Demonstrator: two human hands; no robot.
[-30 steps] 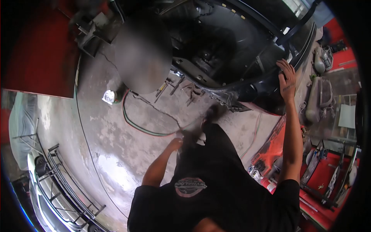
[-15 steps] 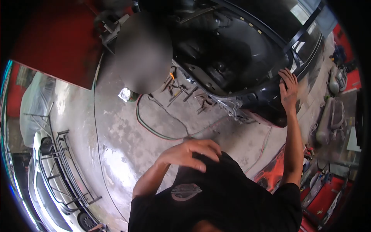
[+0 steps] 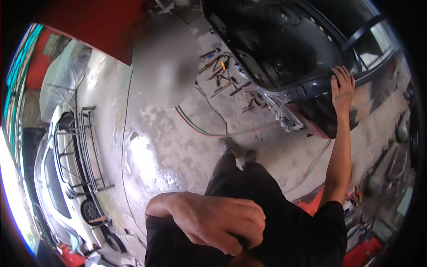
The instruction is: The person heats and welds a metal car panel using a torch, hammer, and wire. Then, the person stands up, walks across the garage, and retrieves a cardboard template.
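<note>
the dark car body [image 3: 307,87] is found ahead and to the right, and it is the right hand [image 3: 343,89] that is nearer: its fingers are extended, set slightly apart and laid on the body's near corner, beside the large hollow opening. the left hand [image 3: 218,220] is carried low in front of the dark clothing, well apart from the car body; its back is turned upward and its fingers are curled, and whether anything is pinched in them cannot be told, since the palm is hidden. the long axis of the car body cannot be judged whole, as it is cut off by the picture's upper edge; the near rim is seen slanting across, with torn or bent metal [image 3: 287,120] below it.

the concrete floor [image 3: 169,155] is stained and glossy in places. on it, hand tools [image 3: 220,80] are scattered beside the car body, and a green and red hose [image 3: 195,127] is stretched near the shoes [image 3: 250,156]. at the left, a white vehicle [image 3: 65,153] is parked by a dark metal rack [image 3: 84,147]; above them a red panel [image 3: 95,29] is seen.
</note>
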